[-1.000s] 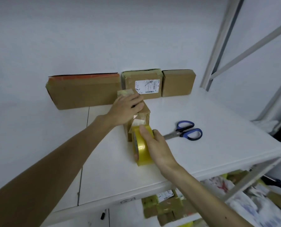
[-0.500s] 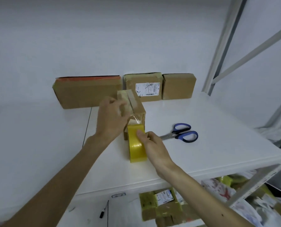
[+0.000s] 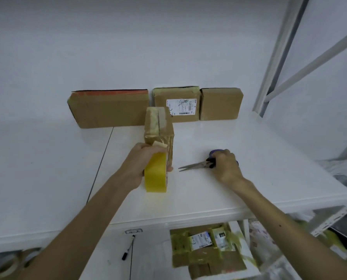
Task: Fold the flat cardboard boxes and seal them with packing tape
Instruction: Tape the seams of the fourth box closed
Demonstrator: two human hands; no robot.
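One small brown cardboard box (image 3: 158, 126), glossy with tape along its top seam, stands on the smooth white table (image 3: 259, 154). The left hand (image 3: 138, 164) curls round the yellow tape roll (image 3: 156, 176) just before the box; the right hand (image 3: 226, 166) grips blue-handled metal scissors (image 3: 194, 165), blades nearly together.

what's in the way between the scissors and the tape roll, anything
Nothing visible. The right hand grips the scissors, blades pointing at the tape roll, which the left hand holds by the small box. Only bare table lies between; the left fingertips sit near the blade tips.
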